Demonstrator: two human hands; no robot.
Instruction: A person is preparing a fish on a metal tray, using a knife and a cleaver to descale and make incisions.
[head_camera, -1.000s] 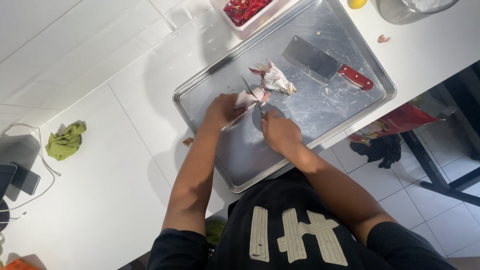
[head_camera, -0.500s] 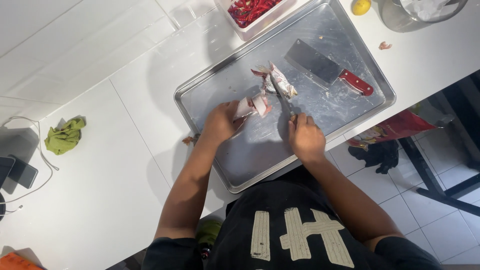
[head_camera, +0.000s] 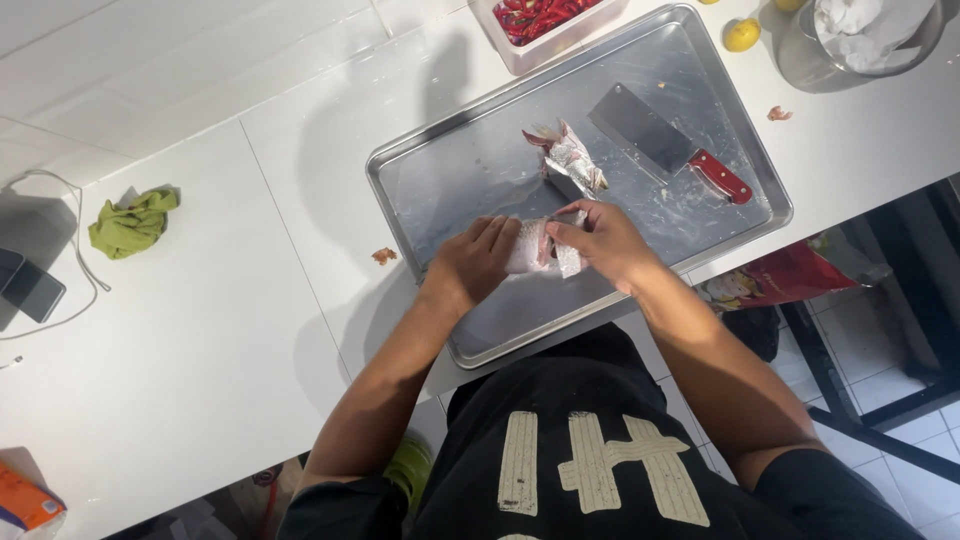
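Both hands have closed in since half a second ago, now meeting on one fish piece (head_camera: 530, 245) near the middle of the metal tray (head_camera: 440, 190) — left hand (head_camera: 478, 262) pressed over it, right hand (head_camera: 600, 240) pinching its cut end. Second fish piece (head_camera: 572, 160) lies just beyond; cleaver (head_camera: 665, 140) rests well apart on the tray's right side.

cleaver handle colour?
Red, on the cleaver lying on the metal tray; the head view shows it.
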